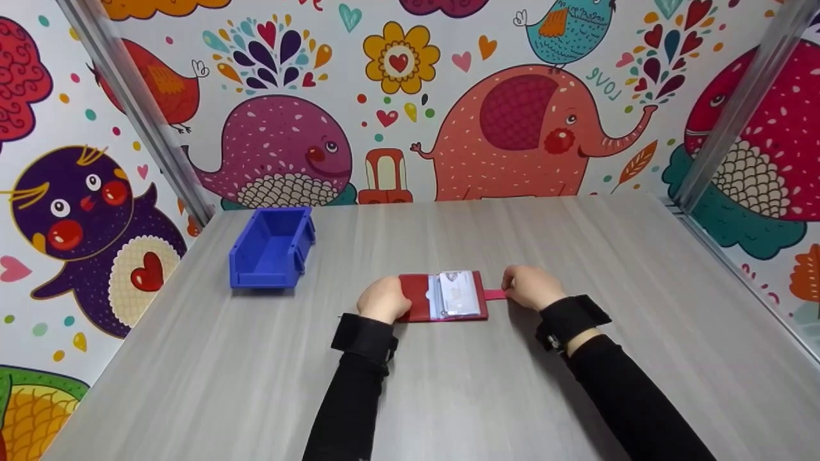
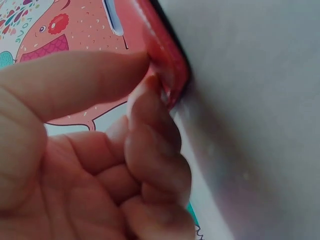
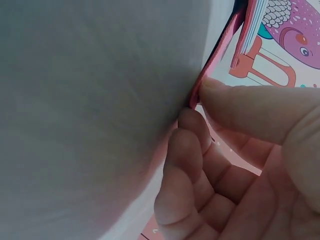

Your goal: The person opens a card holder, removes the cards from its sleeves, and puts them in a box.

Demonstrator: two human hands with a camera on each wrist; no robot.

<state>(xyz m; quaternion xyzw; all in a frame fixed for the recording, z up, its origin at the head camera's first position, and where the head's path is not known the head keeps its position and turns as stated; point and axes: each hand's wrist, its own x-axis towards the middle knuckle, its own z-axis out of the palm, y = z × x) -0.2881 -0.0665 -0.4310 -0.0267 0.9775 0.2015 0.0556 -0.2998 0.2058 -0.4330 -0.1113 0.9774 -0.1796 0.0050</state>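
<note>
A red card holder (image 1: 419, 306) lies open on the table, its clear card sleeves (image 1: 460, 298) facing up on the right half. My left hand (image 1: 383, 299) pinches the left cover at its outer edge. In the left wrist view, the thumb and bent fingers meet at a corner of the red cover (image 2: 167, 65). A pink-red strap (image 1: 495, 294) sticks out from the holder's right side. Its free end sits between the thumb and forefinger of my right hand (image 1: 533, 286). The right wrist view shows that strap (image 3: 214, 65) edge-on, close to the tabletop.
A blue plastic bin (image 1: 261, 280) stands at the back left of the light wood-grain table (image 1: 442, 390). Walls printed with cartoon animals (image 1: 512, 141) close off the back and sides, with metal posts (image 1: 138, 118) in the corners.
</note>
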